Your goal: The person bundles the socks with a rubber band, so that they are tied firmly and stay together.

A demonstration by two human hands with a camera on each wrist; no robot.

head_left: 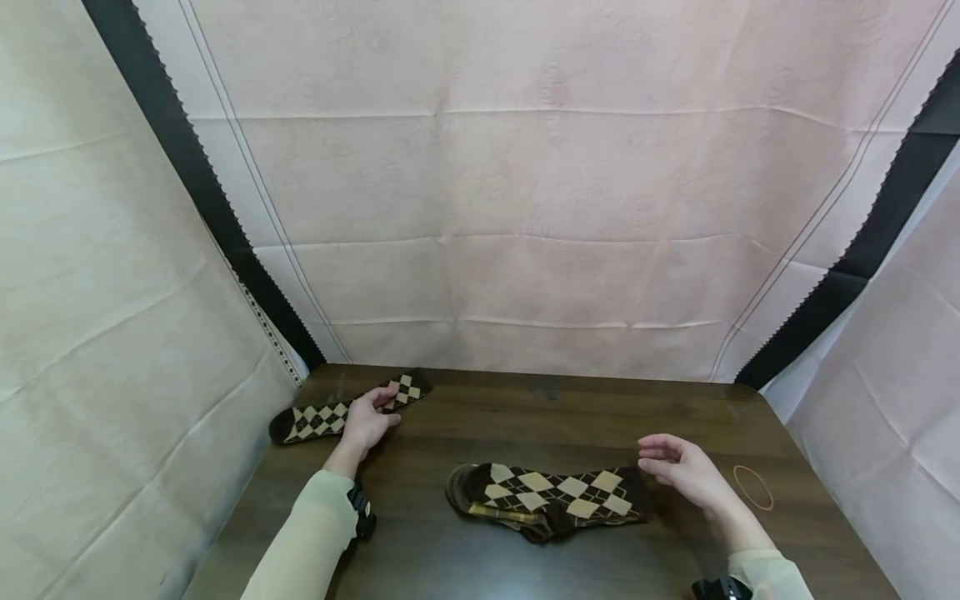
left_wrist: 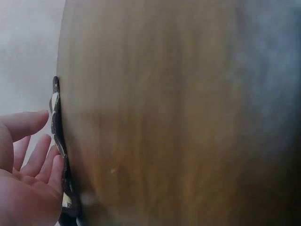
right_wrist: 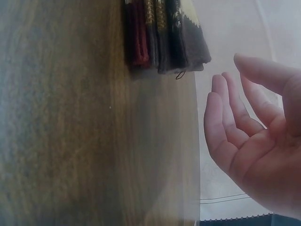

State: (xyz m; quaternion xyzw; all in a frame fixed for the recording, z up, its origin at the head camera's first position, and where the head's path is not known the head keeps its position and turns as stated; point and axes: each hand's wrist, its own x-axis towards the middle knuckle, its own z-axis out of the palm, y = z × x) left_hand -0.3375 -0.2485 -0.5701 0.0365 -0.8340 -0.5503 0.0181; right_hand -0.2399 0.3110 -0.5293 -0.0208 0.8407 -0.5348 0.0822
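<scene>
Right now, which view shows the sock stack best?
The head view: the sock stack lies whole there, diamond pattern visible. The right wrist view shows only one end, layers edge-on; the left wrist view, none of it.

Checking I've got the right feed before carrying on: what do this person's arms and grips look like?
The left sleeve and right sleeve are pale mint green. Below them sit a black left wrist camera and a black right wrist camera. The left grip and right grip are ungloved human hands, with no rings visible. No cables show.
</scene>
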